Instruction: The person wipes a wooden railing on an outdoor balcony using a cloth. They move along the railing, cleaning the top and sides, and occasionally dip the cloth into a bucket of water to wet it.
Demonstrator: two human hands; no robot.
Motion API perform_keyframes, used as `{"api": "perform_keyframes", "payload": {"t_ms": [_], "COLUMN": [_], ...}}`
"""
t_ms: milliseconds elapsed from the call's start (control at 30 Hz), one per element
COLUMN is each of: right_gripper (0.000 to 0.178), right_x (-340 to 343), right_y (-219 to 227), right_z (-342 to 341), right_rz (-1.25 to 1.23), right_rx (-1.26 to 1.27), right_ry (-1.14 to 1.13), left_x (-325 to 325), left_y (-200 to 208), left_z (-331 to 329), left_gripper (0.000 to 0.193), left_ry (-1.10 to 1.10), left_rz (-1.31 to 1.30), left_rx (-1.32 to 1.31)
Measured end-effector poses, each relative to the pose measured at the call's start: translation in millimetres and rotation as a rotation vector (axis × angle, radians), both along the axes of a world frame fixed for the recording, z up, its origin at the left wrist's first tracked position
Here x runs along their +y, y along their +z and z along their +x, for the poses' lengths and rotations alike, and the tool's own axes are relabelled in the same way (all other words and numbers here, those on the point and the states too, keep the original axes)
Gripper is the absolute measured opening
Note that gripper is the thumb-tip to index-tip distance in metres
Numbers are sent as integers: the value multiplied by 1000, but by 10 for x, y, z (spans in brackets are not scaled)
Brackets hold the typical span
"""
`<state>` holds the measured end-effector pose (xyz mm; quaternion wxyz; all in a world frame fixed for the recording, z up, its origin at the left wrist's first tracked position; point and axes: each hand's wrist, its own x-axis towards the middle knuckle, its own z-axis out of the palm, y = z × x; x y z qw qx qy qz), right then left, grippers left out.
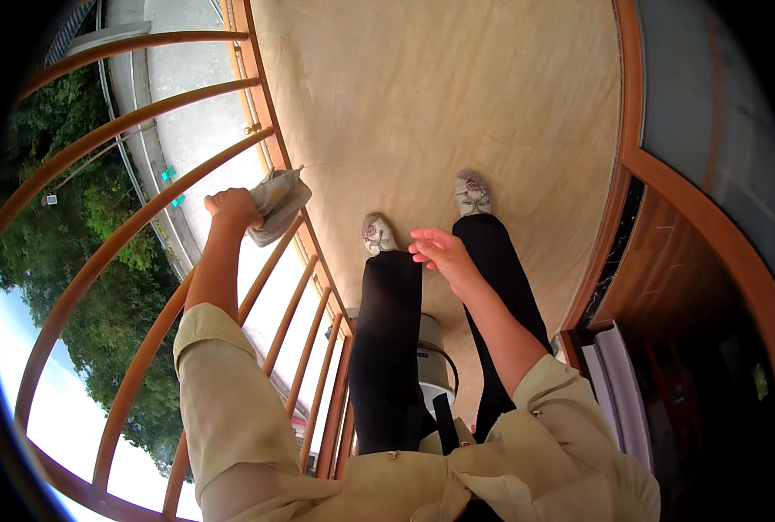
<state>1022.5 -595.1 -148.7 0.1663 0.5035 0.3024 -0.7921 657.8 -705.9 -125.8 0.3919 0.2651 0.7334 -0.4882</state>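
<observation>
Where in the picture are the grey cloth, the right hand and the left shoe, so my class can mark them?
Grey cloth (283, 209): head view, middle of its visible part.
Right hand (445, 255): head view, middle of the hand.
Left shoe (377, 233): head view, its top.

Railing (196, 36) stands left, trees (122, 300) beyond it; cloth (281, 209) is in left hand (233, 209), near railing. Bucket (433, 374) sits on floor (431, 87) behind shoes (377, 233), between legs (387, 348). Right hand (442, 254) is right of cloth.
</observation>
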Motion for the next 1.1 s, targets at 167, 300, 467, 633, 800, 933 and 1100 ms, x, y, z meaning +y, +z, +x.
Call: {"api": "perform_keyframes", "payload": {"t_ms": [167, 300, 467, 633, 800, 933, 1100], "right_gripper": [27, 25, 24, 26, 27, 29, 48], "right_x": [82, 269, 478, 760, 880, 956, 320], "right_y": [19, 557, 1231, 1634, 1815, 2018, 2310], "right_z": [598, 844, 841, 706, 585, 519, 10], "right_rz": [149, 265, 261, 308, 343, 425, 452], "right_rx": [-30, 81, 142, 89, 92, 91, 468], "right_ry": [15, 4, 42, 97, 71, 42, 189], "left_x": [79, -42, -150, -153, -439, -466, -312], "left_y": [1253, 2256, 3529, 3942, 3411, 2877, 3480], "left_z": [-18, 79, 209, 281, 306, 373, 544], "left_gripper": [43, 43, 31, 21, 23, 14, 13], "left_ry": [51, -8, -65, -163, -78, -152, -167], "left_rz": [-16, -50, -19, 143, 104, 224, 391], "left_rx": [30, 111, 208, 321, 242, 354, 366]}}
